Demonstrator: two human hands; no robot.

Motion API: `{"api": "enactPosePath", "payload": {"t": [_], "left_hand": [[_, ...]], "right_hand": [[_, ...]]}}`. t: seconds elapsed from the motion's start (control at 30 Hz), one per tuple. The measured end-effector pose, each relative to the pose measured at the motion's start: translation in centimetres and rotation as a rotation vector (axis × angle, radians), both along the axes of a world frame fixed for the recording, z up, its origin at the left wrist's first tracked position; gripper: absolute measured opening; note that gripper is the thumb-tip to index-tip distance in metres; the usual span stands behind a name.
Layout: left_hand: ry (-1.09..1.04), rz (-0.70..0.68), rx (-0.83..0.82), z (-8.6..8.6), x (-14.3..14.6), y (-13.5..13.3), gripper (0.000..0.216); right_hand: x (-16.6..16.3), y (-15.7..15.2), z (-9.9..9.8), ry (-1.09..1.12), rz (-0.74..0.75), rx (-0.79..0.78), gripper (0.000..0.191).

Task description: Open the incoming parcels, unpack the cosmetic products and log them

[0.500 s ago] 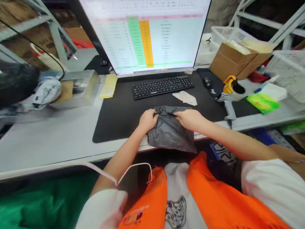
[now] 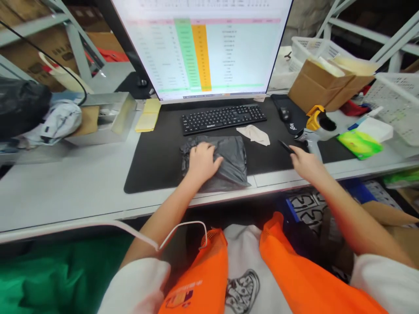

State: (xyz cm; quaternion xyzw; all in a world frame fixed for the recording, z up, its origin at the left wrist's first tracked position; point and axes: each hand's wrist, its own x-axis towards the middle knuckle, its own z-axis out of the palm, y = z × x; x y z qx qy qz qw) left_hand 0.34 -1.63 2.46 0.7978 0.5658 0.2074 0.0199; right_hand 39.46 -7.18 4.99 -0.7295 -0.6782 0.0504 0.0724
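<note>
At the near edge of our white desk (image 2: 65, 187), a black plastic bag (image 2: 231, 163) lies flat, overlapping the near border of the black desk mat (image 2: 155, 168). Our left hand (image 2: 202, 161) rests palm down on the bag's left half, fingers loosely spread. To the right, our right hand (image 2: 307, 165) is closed around 1 slim black pen-like tool (image 2: 285, 146), just beside a grey barcode scanner (image 2: 313, 143). Farther back, we see 1 black keyboard (image 2: 224, 119) and 1 monitor (image 2: 229, 54) displaying a spreadsheet.

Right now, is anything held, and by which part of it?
The right hand holds a dark pen-like thing by one end; the left hand rests on the bag.
</note>
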Motion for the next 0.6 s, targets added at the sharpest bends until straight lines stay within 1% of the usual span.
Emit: {"api": "enactPosePath", "payload": {"t": [0.07,0.1,0.17,0.2,0.27,0.33,0.37,0.4,0.47,0.53,0.6], "left_hand": [[0.026,0.008,-0.054,-1.3,1.3,-0.5,0.034],[0.006,0.021,-0.063,-1.9,1.7,-0.5,0.027],[-0.071,-0.006,-0.053,-3.0,1.8,-0.3,0.013],[-0.107,-0.033,-0.039,-3.3,1.7,-0.1,0.013],[-0.143,-0.083,-0.006,-3.5,1.3,0.0,0.017],[-0.142,-0.114,0.02,-3.2,0.7,-0.5,0.023],[-0.133,-0.131,0.026,-3.0,0.3,-0.9,0.026],[-0.12,-0.153,0.039,-2.8,-0.3,-1.3,0.029],[-0.082,-0.185,0.112,-2.4,-2.6,-2.4,0.038],[-0.047,-0.149,0.249,-2.0,-6.6,-3.4,0.049],[-0.043,-0.022,0.367,-1.7,-11.7,-4.3,0.052]], "right_hand": [[-4.1,2.4,-1.1,-0.056,0.083,0.085,0.053],[-6.3,3.4,-1.5,-0.065,0.167,0.146,0.051],[-10.6,5.2,-2.2,-0.006,0.409,0.261,0.044],[-12.7,6.1,-2.7,0.056,0.549,0.29,0.042],[-16.3,7.9,-3.5,0.178,0.802,0.285,0.036],[-18.7,9.1,-4.3,0.254,0.988,0.259,0.023],[-19.4,9.5,-4.7,0.272,1.063,0.256,0.017],[-19.7,9.6,-4.9,0.28,1.13,0.27,0.018],[-19.1,9.2,-5.2,0.264,1.23,0.338,0.03],[-17.3,8.2,-5.2,0.225,1.256,0.428,0.039],[-15.1,7.2,-5.0,0.188,1.214,0.5,0.042]]}}
